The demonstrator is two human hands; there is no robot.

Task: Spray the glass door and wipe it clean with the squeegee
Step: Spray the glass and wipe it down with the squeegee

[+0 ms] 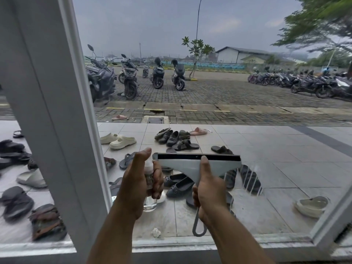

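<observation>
Right grip low on squeegee

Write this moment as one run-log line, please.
left hand: grips spray bottle | right hand: grips squeegee, blade up | glass door: in front, contact unclear

loc | I'm looking out from a building entrance | glass door opening onto tiled porch | shoes lying piled outside | scooters sitting parked in paved lot
</observation>
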